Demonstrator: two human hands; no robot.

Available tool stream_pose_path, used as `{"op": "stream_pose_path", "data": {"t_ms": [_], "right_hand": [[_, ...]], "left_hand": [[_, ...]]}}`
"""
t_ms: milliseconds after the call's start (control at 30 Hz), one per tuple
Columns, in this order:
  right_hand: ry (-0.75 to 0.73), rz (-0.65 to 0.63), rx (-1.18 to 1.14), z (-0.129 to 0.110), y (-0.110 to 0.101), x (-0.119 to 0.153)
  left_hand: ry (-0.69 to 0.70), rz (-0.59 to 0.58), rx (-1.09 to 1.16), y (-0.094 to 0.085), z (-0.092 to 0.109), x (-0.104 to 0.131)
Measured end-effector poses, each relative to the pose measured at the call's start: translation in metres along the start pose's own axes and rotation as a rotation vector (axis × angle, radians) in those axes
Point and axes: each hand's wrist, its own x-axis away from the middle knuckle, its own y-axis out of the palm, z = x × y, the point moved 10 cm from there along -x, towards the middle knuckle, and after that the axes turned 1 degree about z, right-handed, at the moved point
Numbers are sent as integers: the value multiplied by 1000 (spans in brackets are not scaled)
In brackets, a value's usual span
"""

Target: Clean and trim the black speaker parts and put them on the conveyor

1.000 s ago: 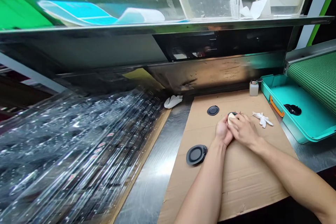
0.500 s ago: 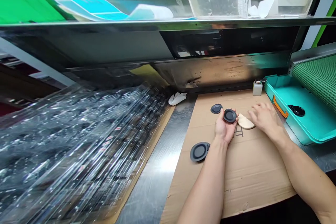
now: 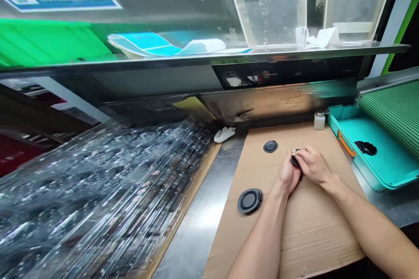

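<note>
My left hand grips a round black plastic disc, now tilted and partly covered by fingers. Against its upper edge, my right hand pinches a cream cloth, of which only a small bit shows. Both hands meet above the cardboard sheet. A similar black disc lies flat on the cardboard beyond my left hand. To the left of my left forearm sits a short stack of black discs.
Clear plastic packs cover the left side. A turquoise bin with black parts stands at right, below a green conveyor belt. A small bottle stands at the back. A metal shelf edge crosses above.
The cream cloth has left the cardboard and is in my right hand, which has moved left to the disc. My left hand has tilted the disc. The view has shifted upward.
</note>
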Motion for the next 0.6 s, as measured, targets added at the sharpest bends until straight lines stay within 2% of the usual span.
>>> {"op": "stream_pose_path", "data": {"t_ms": [167,333,467,600], "right_hand": [[135,67,154,15,-4,3],[103,-17,105,14,5,2],[303,2,249,48,-5,4],[409,-28,370,78,-20,7]], "left_hand": [[-49,40,-71,-4,-12,1],[-52,47,-94,-7,-14,1],[-86,13,-138,-5,-11,2],[-201,55,5,-8,-4,8]]}}
